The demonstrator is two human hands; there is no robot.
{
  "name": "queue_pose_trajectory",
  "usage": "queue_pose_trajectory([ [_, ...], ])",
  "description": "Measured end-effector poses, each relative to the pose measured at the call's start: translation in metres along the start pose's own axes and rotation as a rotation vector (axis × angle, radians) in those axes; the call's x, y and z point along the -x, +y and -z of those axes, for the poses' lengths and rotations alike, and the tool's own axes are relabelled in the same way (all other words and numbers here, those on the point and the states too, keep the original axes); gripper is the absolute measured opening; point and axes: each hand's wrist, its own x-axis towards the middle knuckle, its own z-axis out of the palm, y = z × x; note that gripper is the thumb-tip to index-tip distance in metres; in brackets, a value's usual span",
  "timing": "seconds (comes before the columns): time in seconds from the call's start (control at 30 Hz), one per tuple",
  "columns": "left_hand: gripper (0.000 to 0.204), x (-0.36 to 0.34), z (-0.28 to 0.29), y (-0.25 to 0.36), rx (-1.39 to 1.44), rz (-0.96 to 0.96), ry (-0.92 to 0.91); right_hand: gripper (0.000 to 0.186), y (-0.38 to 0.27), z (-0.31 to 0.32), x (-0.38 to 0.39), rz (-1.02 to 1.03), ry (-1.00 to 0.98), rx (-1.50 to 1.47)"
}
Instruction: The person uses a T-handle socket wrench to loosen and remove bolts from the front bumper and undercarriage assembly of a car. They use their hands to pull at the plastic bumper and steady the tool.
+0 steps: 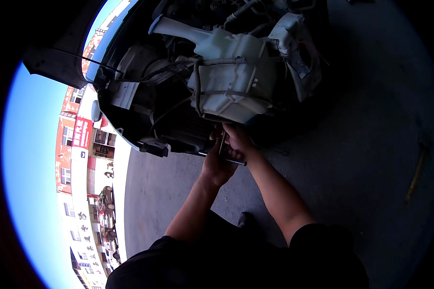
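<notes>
Grip is the first item: your left hand (216, 166) is wrapped around the crossbar of a slim T-shaped metal tool (241, 162), whose shaft rises toward the underside of the white tank (231, 79). Your right hand (240, 142) sits just beside it, reaching the tank's lower edge; whether its fingers pinch the shaft cannot be determined. The tool's upper end is hidden, so seating is unconfirmed. Keep the shaft straight, guide it with your right hand and load the bar evenly; in this shade, feel for full engagement, since a tilted tip could slip and catch your knuckles.

Materials: the tank is semi-opaque moulded plastic, boxy, with rounded shoulders and a tapered neck (183, 30) leaning left. 1 matte grey hose (222, 61) crosses its front. Your tool's bar is smooth and round. At left, 1 flat metal panel (124, 95) catches daylight. On the grey floor (164, 192), well apart at right, lies 1 long-handled implement (414, 176).
</notes>
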Motion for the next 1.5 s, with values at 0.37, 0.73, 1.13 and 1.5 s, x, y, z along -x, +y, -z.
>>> queue_pose_trajectory([
  [0.37, 0.035, -0.006, 0.031, 0.001, -1.844, -1.275, 0.207, 0.026, 0.002, -0.020, -0.002, 0.158, 0.018, -0.089],
  [0.73, 0.020, -0.018, -0.007, 0.011, 0.524, 0.064, -0.436, 0.028, -0.014, -0.027, 0.007, 0.136, -0.034, -0.189],
  [1.13, 0.027, 0.037, 0.065, -0.014, 0.001, 0.058, -0.279, 0.038, -0.005, -0.004, -0.001, -0.032, -0.098, 0.118],
  [1.5, 0.029, 0.025, 0.134, 0.009, -1.408, -0.350, -0.370, 0.025, 0.019, 0.127, 0.125, -1.115, 0.028, 0.679],
])
